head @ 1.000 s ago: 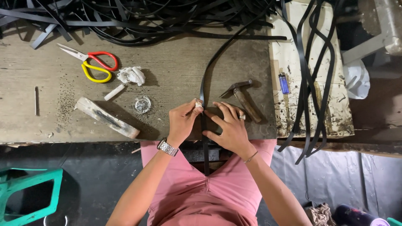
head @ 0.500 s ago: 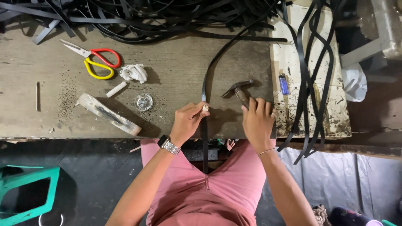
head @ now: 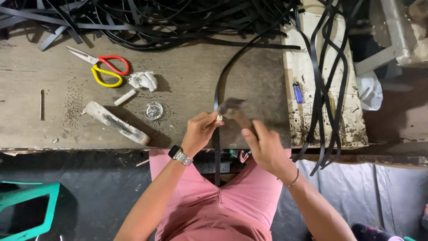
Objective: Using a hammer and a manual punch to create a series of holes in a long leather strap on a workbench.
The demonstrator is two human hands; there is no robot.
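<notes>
We look down on the worktop [head: 187, 58], and both our hands are busy at its near edge. Our left hand [head: 201, 131] pinches a small pale piece against the black strap [head: 217, 96], grip narrow, thumb and fingertips pressed together on it. That strap runs from the heap of black straps [head: 178, 18] along the far edge, curves across the worktop, passes under our left fingers and drops over the near edge toward our lap. Just beside it, our right hand [head: 263, 145] is wrapped around the handle of the hammer [head: 232, 107], grip closed on it; the hammer's head is blurred, hanging just above the strap close to our left fingertips. Toward the far left corner lie the scissors [head: 100, 67] with red and yellow handles, a crumpled white scrap [head: 143, 80] next to them. A small round metal dish [head: 154, 110] sits left of our left hand, and a rough wooden stick [head: 117, 122] lies near the near edge. On the pale board [head: 303, 67] at the right edge rests a blue lighter [head: 297, 92], with more straps draped over it.
</notes>
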